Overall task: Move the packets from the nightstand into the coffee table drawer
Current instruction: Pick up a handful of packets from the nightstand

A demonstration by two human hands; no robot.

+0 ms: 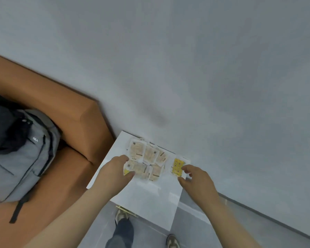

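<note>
L hand point(115, 173) grips packets point(150, 158) on nightstand point(150, 199); R hand point(197, 178) by yellow pkt point(177, 165).

packets point(147, 158) blurred, backpack point(21, 158) cut off at left

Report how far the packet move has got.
Done: nothing visibly; the beige packets and the yellow packet all lie on the nightstand. In hand: the left hand pinches the pile's near-left packet; the right hand curls at the yellow one, grip unclear. Left: carrying everything to the coffee table drawer, which is out of view.
</note>
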